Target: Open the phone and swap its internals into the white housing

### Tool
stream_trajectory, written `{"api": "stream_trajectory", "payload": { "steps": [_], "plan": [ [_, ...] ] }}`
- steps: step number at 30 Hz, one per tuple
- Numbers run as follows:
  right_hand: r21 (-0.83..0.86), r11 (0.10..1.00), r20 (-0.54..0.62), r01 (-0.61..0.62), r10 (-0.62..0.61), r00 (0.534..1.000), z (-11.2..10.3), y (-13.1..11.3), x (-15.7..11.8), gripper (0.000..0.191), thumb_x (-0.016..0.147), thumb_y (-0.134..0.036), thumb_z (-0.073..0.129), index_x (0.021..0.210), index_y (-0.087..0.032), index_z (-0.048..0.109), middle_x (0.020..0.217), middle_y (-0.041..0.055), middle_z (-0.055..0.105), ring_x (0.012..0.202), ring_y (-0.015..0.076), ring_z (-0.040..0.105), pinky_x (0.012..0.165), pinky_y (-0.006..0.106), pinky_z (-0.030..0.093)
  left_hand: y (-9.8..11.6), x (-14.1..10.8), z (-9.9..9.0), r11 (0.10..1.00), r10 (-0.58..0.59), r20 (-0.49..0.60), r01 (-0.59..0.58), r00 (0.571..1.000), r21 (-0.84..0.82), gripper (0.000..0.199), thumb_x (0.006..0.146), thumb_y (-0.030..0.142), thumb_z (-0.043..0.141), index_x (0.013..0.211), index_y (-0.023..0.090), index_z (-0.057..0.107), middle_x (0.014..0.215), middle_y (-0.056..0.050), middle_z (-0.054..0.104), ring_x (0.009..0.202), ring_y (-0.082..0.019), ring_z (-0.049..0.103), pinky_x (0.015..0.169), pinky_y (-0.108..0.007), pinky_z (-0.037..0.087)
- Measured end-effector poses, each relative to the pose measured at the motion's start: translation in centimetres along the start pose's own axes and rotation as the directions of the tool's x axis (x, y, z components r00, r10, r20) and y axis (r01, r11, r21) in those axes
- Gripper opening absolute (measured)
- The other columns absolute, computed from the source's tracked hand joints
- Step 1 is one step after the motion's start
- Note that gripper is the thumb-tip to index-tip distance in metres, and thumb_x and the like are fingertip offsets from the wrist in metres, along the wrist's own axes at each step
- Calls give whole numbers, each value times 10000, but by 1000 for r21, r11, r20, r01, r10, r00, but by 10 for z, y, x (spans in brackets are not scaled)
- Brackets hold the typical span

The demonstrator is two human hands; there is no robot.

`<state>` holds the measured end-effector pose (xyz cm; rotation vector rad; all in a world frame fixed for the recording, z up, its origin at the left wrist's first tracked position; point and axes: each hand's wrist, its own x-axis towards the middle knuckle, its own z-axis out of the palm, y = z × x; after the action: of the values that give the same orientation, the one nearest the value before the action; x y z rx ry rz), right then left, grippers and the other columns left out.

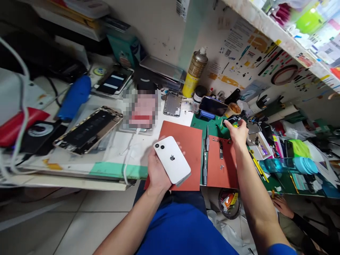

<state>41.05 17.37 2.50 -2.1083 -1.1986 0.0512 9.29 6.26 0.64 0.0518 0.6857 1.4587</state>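
A white smartphone [174,161] lies back up in my left hand [157,168], with two camera lenses and an apple logo showing. My fingers wrap round its sides above a reddish-brown mat [190,141]. A greyish edge sticks out under the phone's lower end. At the far side of the green mat [198,124], my right hand [239,132] is closed, thumb and finger curled around a small dark and yellow-green item that I cannot make out. Two slim grey screwdrivers [205,156] and small phone parts [221,148] lie between my hands.
Opened phones [89,131] and a cabled phone lie on the left. A yellow spray can [195,72] and a propped phone [213,106] stand at the back. On the right lies a blue bottle [289,165]. Another person's hand [283,205] shows at lower right.
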Motion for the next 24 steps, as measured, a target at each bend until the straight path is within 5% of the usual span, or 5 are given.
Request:
{"api": "stream_trajectory", "payload": {
  "steps": [5,11,14,18,24],
  "plan": [
    [57,996,-54,-72,75,996,19,-11,14,686,769,-549,827,1229,-61,680,1114,203,733,1032,335,665,996,511,502,2,-2,-2,998,-22,38,24,999,-63,501,1021,516,613,1447,255,642,1128,-140,819,963,-272,795,866,-451,658],
    [160,979,-15,128,-127,992,-44,-25,-57,601,870,-479,781,1385,-202,643,1167,96,725,1003,268,698,896,423,572,2,-2,-3,993,-39,55,45,998,-111,523,1061,508,563,1515,251,586,1167,-155,805,983,-268,787,884,-458,654],
    [224,836,294,501,-549,783,-91,-33,-116,474,922,-408,813,1365,-277,705,1211,101,680,1016,274,694,812,406,600,1,-1,-4,990,-54,61,61,997,-126,506,1077,503,538,1512,250,594,1167,-158,804,1007,-275,784,882,-469,660],
    [375,653,559,658,-725,402,-123,-46,-170,498,1039,-183,675,1526,-241,587,1281,141,690,1089,276,691,892,422,617,-1,-1,-5,989,-55,61,63,997,-136,499,1087,500,518,1518,263,606,1199,-143,799,1044,-279,781,881,-460,664],
    [309,538,567,784,-766,302,-117,-49,-189,527,1045,-154,693,1548,-193,538,1289,135,749,1109,291,701,1011,488,602,-1,-2,-5,989,-46,79,57,996,-139,524,1101,514,473,1547,262,584,1193,-149,804,1012,-278,789,875,-459,664]
  ]
}}
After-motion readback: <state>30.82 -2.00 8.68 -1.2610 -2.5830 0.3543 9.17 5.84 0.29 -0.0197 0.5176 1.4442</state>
